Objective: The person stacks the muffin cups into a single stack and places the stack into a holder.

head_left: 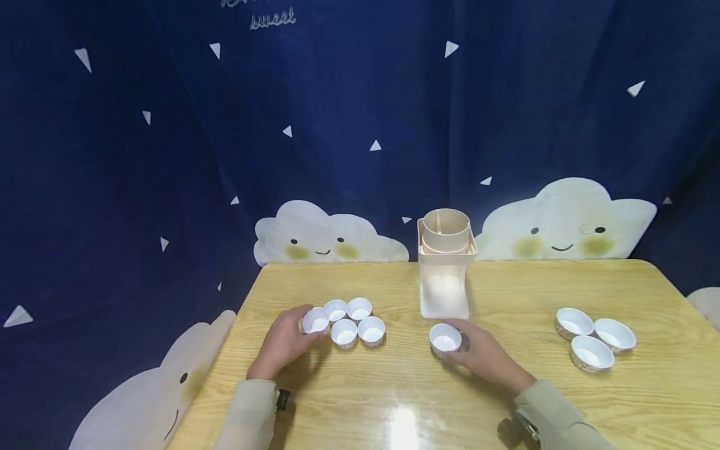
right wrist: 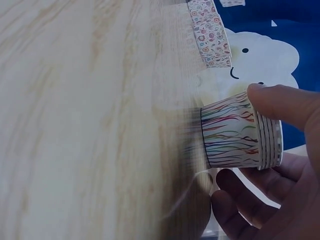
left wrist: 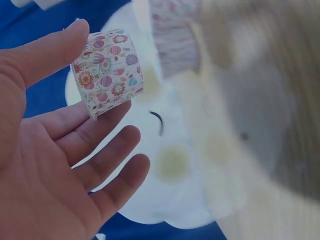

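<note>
White handheld cups (head_left: 445,341) within table edges (head_left: 349,265)

L fingers (left wrist: 122,182) & R fingers (right wrist: 245,196) pinching, arms (head_left: 250,409) fwd.

One camera rides high on the person's head, facing forward and down across the table (head_left: 360,387) to the curtain (head_left: 337,94), with the left hand (head_left: 284,340) and right hand (head_left: 484,356) a fair way below it. The left wrist's camera looks out past the palm, close up on the fingers and a cup (left wrist: 110,70), tipped sideways (the table fills its right side). The right wrist's, just as near, faces a stack of cups (right wrist: 235,132), table at left. The head view shares the cup with one, the stack with the other.
</note>
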Demonstrator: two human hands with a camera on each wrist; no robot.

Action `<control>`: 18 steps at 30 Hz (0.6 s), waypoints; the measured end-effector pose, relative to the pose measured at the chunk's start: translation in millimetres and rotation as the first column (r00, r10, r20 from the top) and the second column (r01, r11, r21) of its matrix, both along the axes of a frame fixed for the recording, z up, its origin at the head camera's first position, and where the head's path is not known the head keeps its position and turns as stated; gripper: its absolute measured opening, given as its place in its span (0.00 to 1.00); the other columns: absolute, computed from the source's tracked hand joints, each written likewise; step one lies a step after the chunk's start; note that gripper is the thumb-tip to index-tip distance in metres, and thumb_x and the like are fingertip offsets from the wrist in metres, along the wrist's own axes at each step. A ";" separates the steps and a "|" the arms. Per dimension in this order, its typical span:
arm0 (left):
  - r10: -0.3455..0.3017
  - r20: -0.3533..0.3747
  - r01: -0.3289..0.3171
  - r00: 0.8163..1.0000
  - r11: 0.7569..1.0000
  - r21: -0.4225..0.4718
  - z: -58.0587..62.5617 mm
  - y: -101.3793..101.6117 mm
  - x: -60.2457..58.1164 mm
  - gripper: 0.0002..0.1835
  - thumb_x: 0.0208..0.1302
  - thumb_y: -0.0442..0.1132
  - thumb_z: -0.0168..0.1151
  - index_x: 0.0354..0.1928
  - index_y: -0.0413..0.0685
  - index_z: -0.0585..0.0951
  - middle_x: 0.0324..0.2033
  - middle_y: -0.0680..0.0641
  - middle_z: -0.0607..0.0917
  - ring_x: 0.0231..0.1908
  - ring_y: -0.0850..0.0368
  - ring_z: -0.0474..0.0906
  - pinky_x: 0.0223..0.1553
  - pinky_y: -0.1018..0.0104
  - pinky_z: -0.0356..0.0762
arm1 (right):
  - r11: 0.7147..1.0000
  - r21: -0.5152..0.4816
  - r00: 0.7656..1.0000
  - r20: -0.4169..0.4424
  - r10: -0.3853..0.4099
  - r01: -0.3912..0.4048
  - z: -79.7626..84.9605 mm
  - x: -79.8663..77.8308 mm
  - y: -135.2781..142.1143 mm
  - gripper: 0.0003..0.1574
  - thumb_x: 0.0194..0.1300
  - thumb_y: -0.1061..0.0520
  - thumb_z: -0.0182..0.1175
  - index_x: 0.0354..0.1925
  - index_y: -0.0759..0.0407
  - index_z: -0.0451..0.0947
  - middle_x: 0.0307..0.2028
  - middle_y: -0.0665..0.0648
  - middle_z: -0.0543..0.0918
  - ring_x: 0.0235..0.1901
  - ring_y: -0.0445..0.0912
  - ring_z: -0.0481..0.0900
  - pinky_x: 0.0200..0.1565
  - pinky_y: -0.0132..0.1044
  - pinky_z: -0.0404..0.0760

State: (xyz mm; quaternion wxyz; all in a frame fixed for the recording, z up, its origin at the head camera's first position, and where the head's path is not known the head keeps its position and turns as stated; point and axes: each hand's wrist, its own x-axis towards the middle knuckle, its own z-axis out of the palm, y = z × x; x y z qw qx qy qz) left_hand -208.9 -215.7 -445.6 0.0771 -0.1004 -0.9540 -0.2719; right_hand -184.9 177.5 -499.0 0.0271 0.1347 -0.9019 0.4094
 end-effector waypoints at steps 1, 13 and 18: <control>-0.009 -0.001 0.009 1.000 1.000 0.006 2.4 2.5 0.6 0.30 0.49 0.42 0.77 0.56 0.40 0.81 0.52 0.42 0.86 0.55 0.41 0.80 0.59 0.46 0.76 | 1.000 -0.005 1.000 0.002 0.001 -0.001 0.2 -0.1 0.0 0.42 0.50 0.51 0.76 0.62 0.61 0.75 0.54 0.62 0.83 0.55 0.59 0.80 0.57 0.57 0.75; -0.087 -0.020 0.088 0.996 0.992 0.086 15.1 31.3 6.9 0.31 0.49 0.41 0.77 0.57 0.44 0.81 0.53 0.43 0.86 0.56 0.43 0.80 0.60 0.47 0.75 | 1.000 -0.008 1.000 0.028 0.001 -0.001 1.5 0.8 -0.5 0.42 0.51 0.51 0.76 0.62 0.61 0.74 0.55 0.61 0.83 0.56 0.58 0.79 0.58 0.56 0.74; -0.105 -0.020 0.106 0.994 0.989 0.101 13.0 36.7 6.5 0.30 0.49 0.40 0.77 0.57 0.46 0.81 0.52 0.45 0.86 0.55 0.45 0.80 0.58 0.48 0.76 | 1.000 0.006 0.999 0.043 -0.002 0.002 3.0 2.0 -0.5 0.43 0.51 0.49 0.75 0.63 0.61 0.73 0.56 0.62 0.82 0.56 0.59 0.79 0.57 0.59 0.74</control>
